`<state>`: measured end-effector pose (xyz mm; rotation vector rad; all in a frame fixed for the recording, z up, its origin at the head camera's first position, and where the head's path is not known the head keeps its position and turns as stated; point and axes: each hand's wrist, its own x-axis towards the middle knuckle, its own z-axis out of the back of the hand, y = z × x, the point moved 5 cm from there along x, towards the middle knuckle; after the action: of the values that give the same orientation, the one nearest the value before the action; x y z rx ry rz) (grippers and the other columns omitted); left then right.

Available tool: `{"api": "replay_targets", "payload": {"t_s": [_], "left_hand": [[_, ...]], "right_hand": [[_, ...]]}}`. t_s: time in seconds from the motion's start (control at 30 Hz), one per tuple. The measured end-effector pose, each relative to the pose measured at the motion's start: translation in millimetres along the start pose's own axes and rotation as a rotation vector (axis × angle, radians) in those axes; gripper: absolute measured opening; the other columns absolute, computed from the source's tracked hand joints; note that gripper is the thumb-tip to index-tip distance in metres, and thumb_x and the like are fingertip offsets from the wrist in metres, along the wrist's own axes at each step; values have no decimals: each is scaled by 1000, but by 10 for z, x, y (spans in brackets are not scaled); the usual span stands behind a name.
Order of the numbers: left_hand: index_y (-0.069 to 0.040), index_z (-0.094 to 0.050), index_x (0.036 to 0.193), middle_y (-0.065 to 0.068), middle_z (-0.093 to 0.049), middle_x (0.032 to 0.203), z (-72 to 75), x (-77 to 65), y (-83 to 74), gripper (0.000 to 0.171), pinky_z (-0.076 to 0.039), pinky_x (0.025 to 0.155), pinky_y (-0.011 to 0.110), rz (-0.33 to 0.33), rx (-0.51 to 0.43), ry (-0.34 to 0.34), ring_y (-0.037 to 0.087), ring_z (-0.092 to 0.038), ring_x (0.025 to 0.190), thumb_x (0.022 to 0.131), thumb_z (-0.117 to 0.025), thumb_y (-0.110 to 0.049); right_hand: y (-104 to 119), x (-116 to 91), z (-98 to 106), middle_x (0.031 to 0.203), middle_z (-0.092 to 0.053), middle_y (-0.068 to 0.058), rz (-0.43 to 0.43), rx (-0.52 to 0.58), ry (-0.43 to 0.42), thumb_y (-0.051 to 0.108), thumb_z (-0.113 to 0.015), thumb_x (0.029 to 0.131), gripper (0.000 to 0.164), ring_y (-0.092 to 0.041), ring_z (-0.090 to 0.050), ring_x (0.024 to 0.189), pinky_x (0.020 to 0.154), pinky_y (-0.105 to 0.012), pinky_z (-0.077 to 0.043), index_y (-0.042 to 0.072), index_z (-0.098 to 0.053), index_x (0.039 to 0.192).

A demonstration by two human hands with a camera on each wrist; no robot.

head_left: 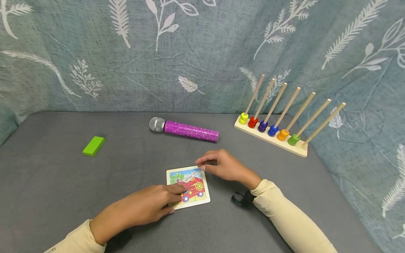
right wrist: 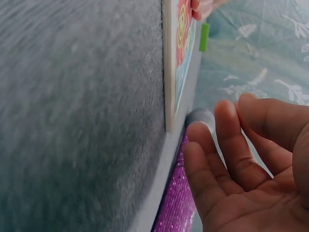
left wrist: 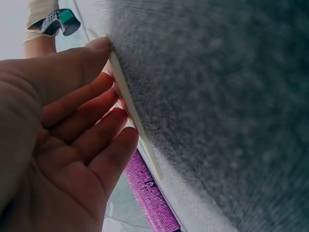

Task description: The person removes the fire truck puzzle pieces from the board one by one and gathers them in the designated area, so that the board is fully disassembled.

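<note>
A small square jigsaw puzzle point(head_left: 203, 191) with a red fire truck picture and a pale wooden frame lies flat on the dark grey table. My left hand point(head_left: 148, 205) rests over its left side, fingertips on the picture and thumb at the near left corner. From the left wrist, the puzzle's edge point(left wrist: 129, 104) runs along these fingertips. At the far right corner my right hand point(head_left: 226, 165) hovers with loosely bent fingers. In the right wrist view nothing sits between the right fingers point(right wrist: 234, 145), which are apart from the frame's corner.
Beyond the puzzle lies a microphone point(head_left: 191, 131) with a glittery purple handle. A wooden bead stand point(head_left: 272, 138) with several upright pegs and coloured beads stands at the back right. A green block point(head_left: 94, 146) lies to the left. Patterned cloth point(head_left: 142, 70) hangs behind.
</note>
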<state>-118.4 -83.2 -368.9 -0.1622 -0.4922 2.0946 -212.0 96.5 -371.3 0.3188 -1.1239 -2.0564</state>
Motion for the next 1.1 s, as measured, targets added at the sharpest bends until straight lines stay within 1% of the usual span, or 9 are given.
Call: {"api": "replay_targets", "payload": {"t_s": [0.1, 0.23, 0.4, 0.53, 0.67, 0.83, 0.93, 1.0, 1.1], "left_hand": [[-4, -70, 118, 8, -59, 132, 1, -1, 9, 34, -50, 94, 38, 0, -11, 14, 20, -55, 122, 84, -72, -2], [-3, -69, 119, 11, -58, 135, 5, 4, 23, 33, -48, 96, 40, 1, -25, 37, 21, -53, 125, 86, -70, -2], [-4, -68, 121, 11, -58, 134, 22, 9, 23, 34, -49, 95, 38, -21, 16, 63, 22, -53, 125, 87, -69, -3], [-4, -69, 120, 11, -59, 133, 29, 8, 21, 33, -51, 92, 36, -31, 39, 62, 22, -54, 124, 87, -69, -3], [-4, -68, 121, 11, -58, 134, 21, 0, 34, 34, -50, 93, 37, -23, 13, 61, 22, -53, 124, 87, -69, -3], [-4, -65, 126, 11, -56, 136, 8, -17, 55, 38, -49, 95, 39, -18, -47, 51, 23, -52, 126, 88, -68, -2], [-4, -64, 128, 11, -56, 136, 14, -36, 60, 40, -50, 94, 39, -24, -52, 34, 23, -53, 124, 88, -67, -1], [-3, -64, 127, 12, -57, 135, 8, -17, 56, 41, -51, 92, 39, -44, -41, 21, 23, -55, 122, 87, -68, -1], [-2, -64, 127, 12, -58, 133, -2, -2, 54, 41, -50, 93, 40, -43, -38, 15, 24, -55, 122, 86, -69, -1]], "right_hand": [[7, 36, -34, 100, -70, -4, -14, -33, 22, 1, -63, 93, 21, -9, -62, 92, 78, -26, -52, 0, -72, 112], [21, 85, -95, 100, -70, -1, -17, -74, 58, 3, -64, 92, 22, -6, -61, 90, 75, -24, -51, 2, -72, 113], [73, 152, -160, 100, -69, 0, 28, -111, 101, 8, -68, 91, 24, -5, -60, 87, 75, -24, -51, 3, -72, 114], [106, 189, -200, 102, -69, -1, 63, -146, 135, 8, -69, 90, 25, -5, -60, 88, 77, -23, -51, 3, -72, 114], [130, 228, -231, 104, -69, -2, 84, -180, 147, 5, -64, 92, 23, -7, -60, 91, 83, -23, -49, 3, -72, 113], [165, 290, -262, 104, -70, 0, 98, -233, 133, 3, -56, 92, 28, -11, -57, 93, 82, -25, -46, 5, -73, 113], [186, 343, -299, 104, -69, 0, 98, -261, 148, 2, -54, 89, 32, -11, -56, 93, 81, -24, -45, 6, -73, 114], [179, 347, -312, 104, -69, 0, 97, -282, 161, 1, -53, 87, 34, -11, -56, 93, 81, -24, -45, 6, -72, 114], [178, 357, -338, 106, -69, 0, 104, -307, 182, 2, -53, 86, 35, -11, -59, 94, 82, -22, -45, 6, -72, 114]]}}
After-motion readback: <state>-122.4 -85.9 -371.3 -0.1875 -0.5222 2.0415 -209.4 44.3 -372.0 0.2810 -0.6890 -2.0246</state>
